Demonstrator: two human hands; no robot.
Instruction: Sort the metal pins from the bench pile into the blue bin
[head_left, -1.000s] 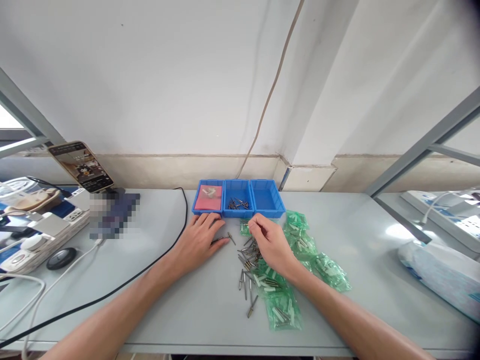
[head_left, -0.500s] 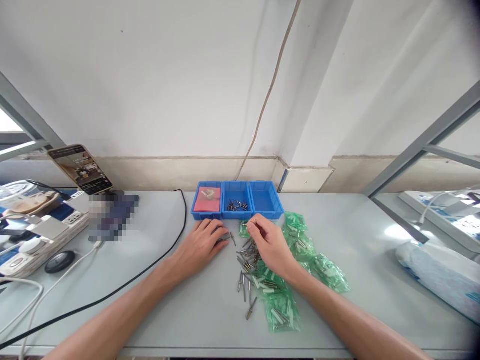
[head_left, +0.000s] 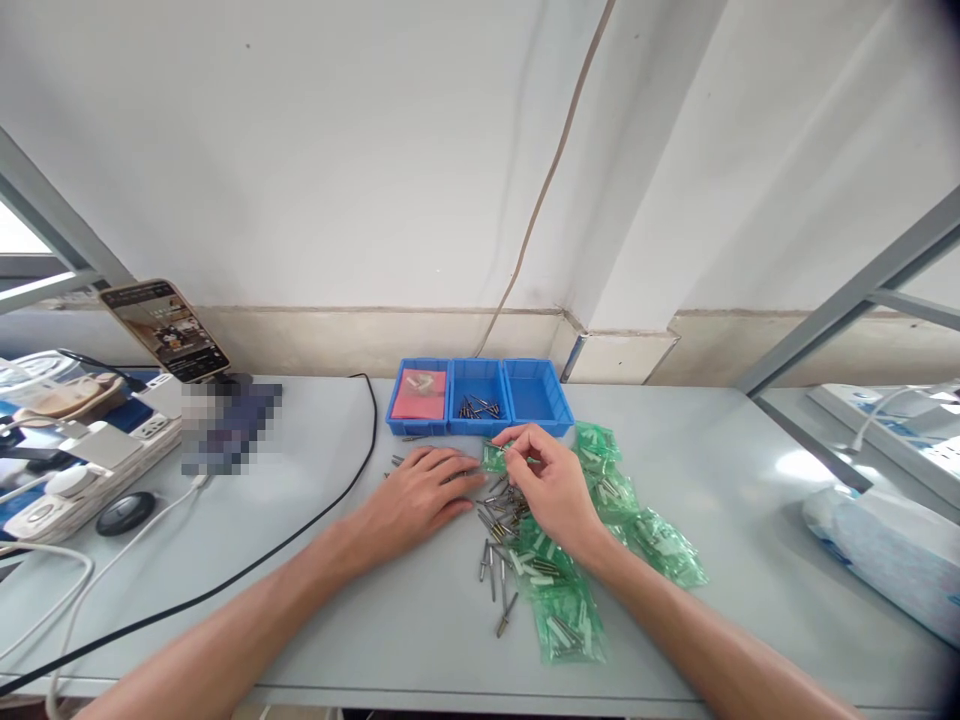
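Note:
My left hand [head_left: 427, 500] lies palm down on the table, fingers stretched out and slightly apart, its fingertips beside a loose pile of slim metal screw-like pieces [head_left: 499, 520]. A few more such pieces [head_left: 397, 461] lie just beyond its knuckles. My right hand [head_left: 553, 490] is over the far side of the pile, thumb and forefinger pinched together above a small green bag [head_left: 493, 457]. Whatever sits in that pinch is too small to make out. Green clear bags [head_left: 568, 625] with white plugs and metal pieces lie under and around my right wrist.
Three joined blue bins stand by the wall: the left bin [head_left: 394, 425] has a pink sheet and a small clear bag, the middle bin [head_left: 478, 427] metal pieces. A phone [head_left: 165, 330], black cable [head_left: 300, 538] and power strip [head_left: 97, 465] are left; a soft pack [head_left: 885, 540] lies right.
My left hand has slid right, towards the pile, uncovering metal pieces where it lay. My right hand stays pinched in nearly the same place. The view has shifted slightly.

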